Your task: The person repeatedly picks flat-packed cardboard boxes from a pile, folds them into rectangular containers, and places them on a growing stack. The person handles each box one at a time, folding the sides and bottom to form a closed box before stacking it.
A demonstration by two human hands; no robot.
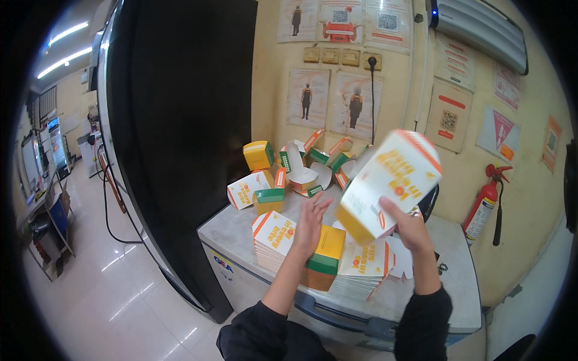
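Observation:
My right hand (pixel 410 227) grips a white and yellow food carton (pixel 385 171) with an orange-striped edge, thumb on its printed face, raised above the right side of the freezer top. My left hand (pixel 309 227) is open, fingers stretched out, over the stacks of flat cartons. Beneath it and to its left is a white stack (pixel 274 239). A yellow and green stack (pixel 325 259) lies in the middle, partly covered by the hand. Further right, another white stack (pixel 361 271) sits near the front edge. Whether the left hand touches a stack, I cannot tell.
Several folded cartons (pixel 301 171) lie jumbled at the back of the chest freezer (pixel 223 225). A tall black cabinet (pixel 180 120) stands close on the left. A plugged-in cable (pixel 373 90) hangs down the wall. A red fire extinguisher (pixel 483 201) is mounted at the right.

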